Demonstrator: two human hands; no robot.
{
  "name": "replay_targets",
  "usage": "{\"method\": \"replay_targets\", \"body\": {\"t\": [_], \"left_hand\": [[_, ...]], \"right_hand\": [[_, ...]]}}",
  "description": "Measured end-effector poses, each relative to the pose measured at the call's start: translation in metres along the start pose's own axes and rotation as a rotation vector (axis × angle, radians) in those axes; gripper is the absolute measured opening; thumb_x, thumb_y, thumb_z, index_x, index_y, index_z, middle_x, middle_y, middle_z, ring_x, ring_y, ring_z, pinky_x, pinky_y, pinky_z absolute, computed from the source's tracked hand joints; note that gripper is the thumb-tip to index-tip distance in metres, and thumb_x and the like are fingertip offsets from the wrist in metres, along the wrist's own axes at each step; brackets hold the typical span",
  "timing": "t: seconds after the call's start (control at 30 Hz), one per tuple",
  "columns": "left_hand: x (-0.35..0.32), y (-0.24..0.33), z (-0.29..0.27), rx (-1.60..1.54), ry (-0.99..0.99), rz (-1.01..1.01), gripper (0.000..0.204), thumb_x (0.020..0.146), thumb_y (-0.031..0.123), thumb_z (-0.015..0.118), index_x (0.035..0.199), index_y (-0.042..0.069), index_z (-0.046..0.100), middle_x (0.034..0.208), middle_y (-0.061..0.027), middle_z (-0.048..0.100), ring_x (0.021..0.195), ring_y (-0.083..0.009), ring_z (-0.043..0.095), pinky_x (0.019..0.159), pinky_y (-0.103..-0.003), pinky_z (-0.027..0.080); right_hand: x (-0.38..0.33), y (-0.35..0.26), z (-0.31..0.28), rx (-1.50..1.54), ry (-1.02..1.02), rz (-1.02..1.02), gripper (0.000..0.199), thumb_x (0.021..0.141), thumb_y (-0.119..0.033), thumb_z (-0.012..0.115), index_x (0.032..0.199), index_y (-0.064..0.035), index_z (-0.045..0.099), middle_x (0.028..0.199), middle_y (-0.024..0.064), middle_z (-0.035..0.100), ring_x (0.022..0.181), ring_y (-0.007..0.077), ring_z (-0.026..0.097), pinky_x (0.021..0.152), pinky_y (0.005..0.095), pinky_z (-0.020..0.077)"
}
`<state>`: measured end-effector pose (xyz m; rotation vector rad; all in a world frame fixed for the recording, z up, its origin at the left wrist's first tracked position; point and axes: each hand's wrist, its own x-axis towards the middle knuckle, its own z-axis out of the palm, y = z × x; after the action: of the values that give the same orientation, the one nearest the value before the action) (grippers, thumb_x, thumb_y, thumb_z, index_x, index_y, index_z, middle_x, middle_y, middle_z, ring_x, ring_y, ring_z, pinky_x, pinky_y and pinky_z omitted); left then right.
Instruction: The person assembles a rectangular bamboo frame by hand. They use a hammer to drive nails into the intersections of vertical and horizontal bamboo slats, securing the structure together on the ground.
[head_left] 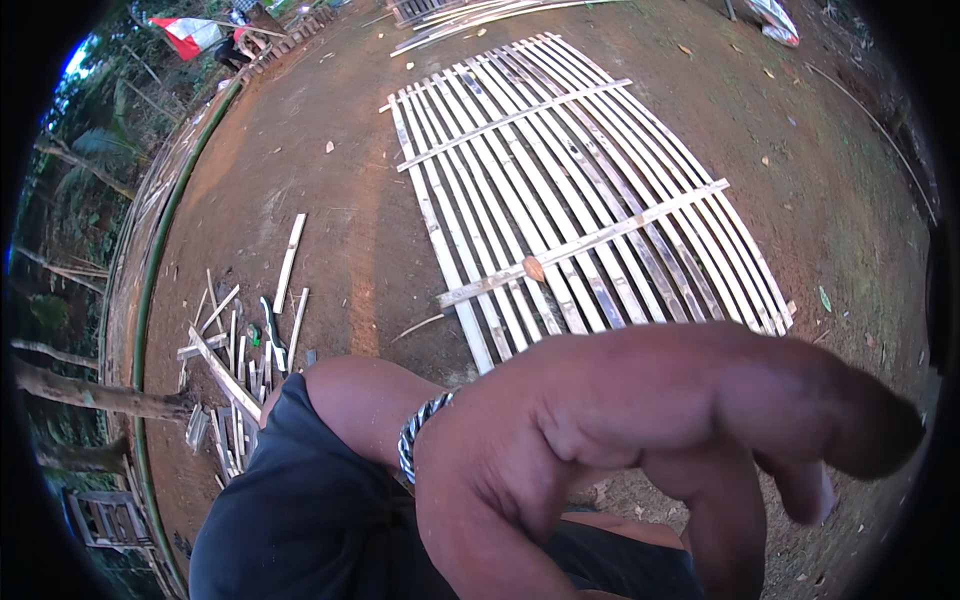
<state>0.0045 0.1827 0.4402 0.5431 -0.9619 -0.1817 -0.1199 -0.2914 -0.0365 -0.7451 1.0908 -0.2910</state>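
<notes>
Head view: one hand (640, 440) fills the lower frame very close to the lens, fingers spread loose and grasping nothing; which hand it is I cannot tell. A braided bracelet (418, 432) circles its wrist. Just beyond the hand lies the bamboo slat panel (570, 190) on bare dirt. Left of the panel, bamboo offcuts (235, 350) lie scattered.

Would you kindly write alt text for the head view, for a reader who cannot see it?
A hand with a metal bracelet fills the foreground, empty, fingers loosely curled. Behind it a bamboo slat panel lies flat on bare dirt, with offcuts scattered at left.
</notes>
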Motion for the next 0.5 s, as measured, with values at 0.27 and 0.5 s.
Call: {"method": "replay_targets", "body": {"t": [0.27,0.5], "left_hand": [[-0.022,0.097,-0.035,0.138,0.02,0.026,0.063,0.091,0.021,0.08,0.139,-0.003,0.048,0.103,-0.011,0.074,0.106,-0.0174,0.069,0.102,-0.038,0.049],[-0.05,0.138,-0.128,0.679,0.199,-0.298,0.072,0.087,0.016,0.084,0.144,-0.001,0.043,0.109,-0.0113,0.073,0.11,-0.0175,0.066,0.104,-0.04,0.05]], "right_hand": [[-0.093,0.024,0.044,-0.386,-0.041,-0.183,0.02,0.09,-0.005,0.055,0.109,-0.0087,0.05,0.086,0.0059,0.058,0.07,0.0171,0.06,0.059,0.0336,0.0497],[-0.178,0.046,0.121,-0.808,-0.347,-0.141,0.037,0.084,0.0,0.058,0.12,-0.0052,0.052,0.09,0.0075,0.059,0.07,0.0179,0.061,0.056,0.0325,0.0514]]}}
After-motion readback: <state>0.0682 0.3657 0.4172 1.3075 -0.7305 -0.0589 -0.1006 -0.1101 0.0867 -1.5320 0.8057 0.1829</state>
